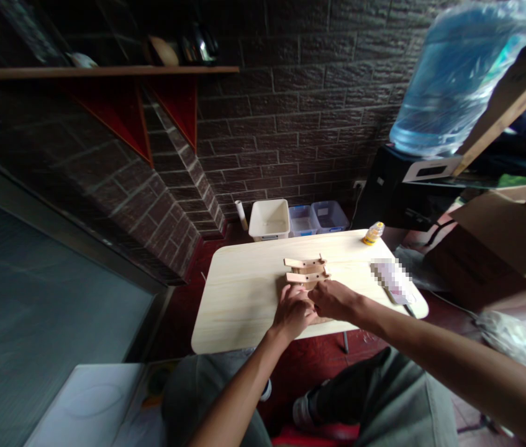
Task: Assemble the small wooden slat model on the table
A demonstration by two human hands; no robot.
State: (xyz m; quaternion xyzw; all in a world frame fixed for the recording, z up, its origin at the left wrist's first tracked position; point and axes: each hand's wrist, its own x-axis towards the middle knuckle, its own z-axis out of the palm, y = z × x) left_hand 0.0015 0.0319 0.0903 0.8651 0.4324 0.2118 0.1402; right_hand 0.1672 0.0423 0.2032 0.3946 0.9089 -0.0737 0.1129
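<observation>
A small wooden assembly (307, 277) lies on the pale wooden table (239, 288) in front of me. Two light strips with dark holes and short upright pegs at their right ends belong to it. My left hand (294, 308) grips its near part, fingers bent over the wood. Close against it, my right hand (335, 299) is closed in a pinch over the same near part. Whatever lies between the right fingers is hidden. Both hands cover most of the near end of the assembly.
A small yellow-capped bottle (373, 233) stands at the table's far right corner. A partly blurred flat package (395, 282) lies along the right edge. Behind the table are a white bin (269, 218) and two clear bins (330, 215). A water dispenser (388, 186) stands back right.
</observation>
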